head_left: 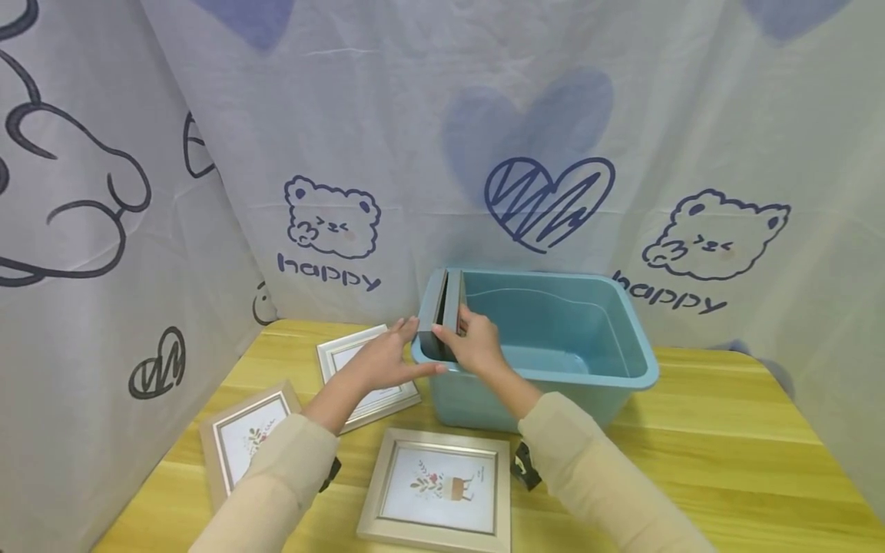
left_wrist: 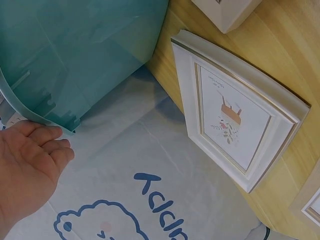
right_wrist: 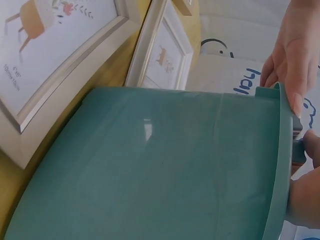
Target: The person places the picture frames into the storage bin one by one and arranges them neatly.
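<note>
A blue-green plastic bin (head_left: 553, 378) stands on the table. Two picture frames, seen edge-on, stand upright side by side against its left wall: an outer frame (head_left: 432, 303) and an inner frame (head_left: 452, 296). My right hand (head_left: 478, 343) pinches the near part of the inner frame, thumb on its left and fingers on its right. My left hand (head_left: 380, 359) rests at the bin's left corner, thumb stretched along the front rim and fingertips by the outer frame. In the left wrist view, the fingers of the left hand (left_wrist: 35, 165) lie loosely bent beside the rim.
Three more picture frames lie on the table: a white frame (head_left: 349, 418) left of the bin, a beige frame (head_left: 220, 453) farther left, and a champagne-coloured frame (head_left: 434, 530) in front. A printed curtain (head_left: 429, 153) hangs behind the bin.
</note>
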Motion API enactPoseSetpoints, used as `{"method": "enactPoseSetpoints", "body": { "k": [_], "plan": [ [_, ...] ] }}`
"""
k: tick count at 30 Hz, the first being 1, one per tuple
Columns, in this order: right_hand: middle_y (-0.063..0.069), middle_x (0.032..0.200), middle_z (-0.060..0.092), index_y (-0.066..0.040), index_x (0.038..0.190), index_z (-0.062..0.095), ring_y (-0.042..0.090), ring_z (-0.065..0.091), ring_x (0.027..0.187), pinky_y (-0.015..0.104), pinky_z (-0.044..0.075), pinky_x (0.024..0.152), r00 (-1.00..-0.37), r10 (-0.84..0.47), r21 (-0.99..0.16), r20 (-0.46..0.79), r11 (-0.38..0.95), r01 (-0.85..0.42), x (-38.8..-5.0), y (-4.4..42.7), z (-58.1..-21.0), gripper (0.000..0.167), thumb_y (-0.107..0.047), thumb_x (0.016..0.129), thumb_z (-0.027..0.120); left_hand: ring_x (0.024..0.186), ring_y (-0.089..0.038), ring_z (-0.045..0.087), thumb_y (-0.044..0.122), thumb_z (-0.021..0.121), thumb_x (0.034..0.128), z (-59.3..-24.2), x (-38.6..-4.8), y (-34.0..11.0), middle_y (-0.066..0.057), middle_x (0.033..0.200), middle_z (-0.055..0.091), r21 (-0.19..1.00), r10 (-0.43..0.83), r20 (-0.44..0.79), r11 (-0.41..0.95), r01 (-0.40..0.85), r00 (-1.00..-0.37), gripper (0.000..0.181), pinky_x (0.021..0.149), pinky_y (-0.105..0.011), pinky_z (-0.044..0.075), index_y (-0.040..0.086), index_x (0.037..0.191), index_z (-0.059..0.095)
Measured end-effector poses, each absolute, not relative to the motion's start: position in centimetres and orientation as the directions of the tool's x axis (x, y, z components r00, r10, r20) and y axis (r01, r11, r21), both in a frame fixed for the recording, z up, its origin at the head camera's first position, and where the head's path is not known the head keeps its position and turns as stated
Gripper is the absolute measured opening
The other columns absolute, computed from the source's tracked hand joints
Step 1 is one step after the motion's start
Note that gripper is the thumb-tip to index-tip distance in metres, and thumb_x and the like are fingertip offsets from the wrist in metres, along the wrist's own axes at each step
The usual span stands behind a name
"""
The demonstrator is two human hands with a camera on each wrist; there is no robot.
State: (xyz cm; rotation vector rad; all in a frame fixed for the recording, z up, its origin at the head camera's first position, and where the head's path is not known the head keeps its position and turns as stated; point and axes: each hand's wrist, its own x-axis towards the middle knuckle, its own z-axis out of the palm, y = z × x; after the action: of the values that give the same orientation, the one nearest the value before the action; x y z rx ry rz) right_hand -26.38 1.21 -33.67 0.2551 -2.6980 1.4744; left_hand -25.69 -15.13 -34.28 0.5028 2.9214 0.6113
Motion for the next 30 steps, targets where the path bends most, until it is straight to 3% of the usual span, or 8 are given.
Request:
{"method": "enactPoseSetpoints", "body": {
  "k": [5, 10, 13, 18, 30],
  "plan": [
    [0.019, 0.115, 0.064, 0.002, 0.132, 0.048, 0.031, 0.06, 0.11, 0.04, 0.053, 0.087, -0.974, -0.142, -0.808, 0.179, 0.544, -0.228, -26.5, 1.2, -33.8, 0.053, -0.028, 0.089, 0.061, 0.137, -0.04, 0.026, 0.061, 0.058, 0.0802, -34.1, -25.8, -15.0, -0.021, 0.153, 0.017, 0.405, 0.35, -0.045, 0.863, 0.304, -0.936, 0.097, 0.108, -0.053, 0.033, 0.001, 0.147, 0.019],
    [0.018, 0.102, 0.068, 0.0, 0.111, 0.059, 0.03, 0.064, 0.102, 0.039, 0.055, 0.081, -0.968, -0.164, -0.78, 0.192, 0.573, -0.251, -26.5, 0.9, -33.5, 0.037, -0.028, 0.089, 0.061, 0.137, -0.04, 0.027, 0.062, 0.059, 0.0795, -34.2, -25.7, -15.2, -0.021, 0.153, 0.017, 0.414, 0.339, -0.039, 0.862, 0.294, -0.94, 0.098, 0.107, -0.053, 0.033, 0.002, 0.147, 0.019],
    [0.02, 0.109, 0.066, 0.003, 0.121, 0.054, 0.031, 0.062, 0.105, 0.04, 0.054, 0.082, -0.972, -0.165, -0.772, 0.17, 0.591, -0.236, -26.6, 0.6, -33.4, 0.047, -0.03, 0.089, 0.061, 0.138, -0.04, 0.025, 0.062, 0.058, 0.0795, -34.4, -25.6, -15.3, -0.021, 0.153, 0.017, 0.419, 0.334, -0.033, 0.86, 0.29, -0.942, 0.098, 0.107, -0.054, 0.032, 0.002, 0.147, 0.019],
    [0.024, 0.124, 0.057, 0.006, 0.141, 0.03, 0.032, 0.058, 0.112, 0.039, 0.053, 0.086, -0.982, -0.148, -0.765, 0.114, 0.618, -0.182, -26.6, 0.1, -33.3, 0.072, -0.034, 0.089, 0.06, 0.138, -0.04, 0.026, 0.062, 0.058, 0.0799, -34.7, -25.4, -15.4, -0.02, 0.153, 0.017, 0.413, 0.329, -0.028, 0.864, 0.289, -0.944, 0.098, 0.107, -0.055, 0.032, 0.003, 0.147, 0.018],
    [0.024, 0.118, 0.061, 0.006, 0.138, 0.037, 0.03, 0.064, 0.101, 0.037, 0.055, 0.079, -0.976, -0.152, -0.787, 0.158, 0.578, -0.217, -26.6, 0.7, -33.3, 0.07, -0.032, 0.086, 0.064, 0.136, -0.041, 0.028, 0.059, 0.057, 0.0818, -35.0, -25.5, -15.2, -0.02, 0.153, 0.018, 0.397, 0.343, 0.015, 0.86, 0.32, -0.939, 0.095, 0.104, -0.056, 0.035, 0.002, 0.147, 0.019]
  ]
}}
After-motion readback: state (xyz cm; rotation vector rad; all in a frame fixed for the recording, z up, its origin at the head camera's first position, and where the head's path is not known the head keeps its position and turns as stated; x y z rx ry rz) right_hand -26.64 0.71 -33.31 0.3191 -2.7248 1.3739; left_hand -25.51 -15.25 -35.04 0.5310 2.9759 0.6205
